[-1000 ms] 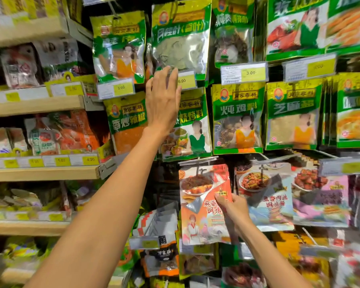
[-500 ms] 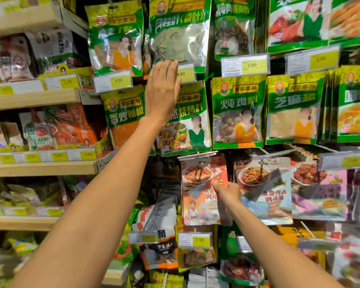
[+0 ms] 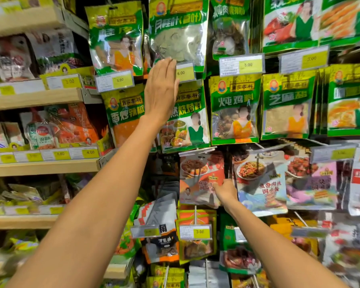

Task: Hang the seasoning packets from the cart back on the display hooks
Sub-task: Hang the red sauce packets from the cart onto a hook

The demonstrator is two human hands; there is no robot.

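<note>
An orange-and-white seasoning packet point(image 3: 197, 179) hangs in the third row of the display, under a clear price-tag holder point(image 3: 197, 151). My right hand point(image 3: 226, 192) pinches its right edge, thumb on the front. My left hand point(image 3: 161, 90) is raised with straight fingers laid flat against the green packets, between the bay-leaf packet point(image 3: 179, 36) and the green barbecue-spice packet point(image 3: 187, 121), beside the 6.00 price tag point(image 3: 184, 72). The hook behind the orange packet is hidden. No cart is in view.
Green packets point(image 3: 235, 109) fill the upper hook rows, and pale sauce packets point(image 3: 262, 183) hang to the right of the orange one. Wooden shelves point(image 3: 37, 98) with bagged goods stand at the left. Lower hooks carry more packets and a 3.00 tag point(image 3: 195, 231).
My right hand has pushed the orange packet up and back until it hangs under the tag holder. The left hand stays flat on the green packets.
</note>
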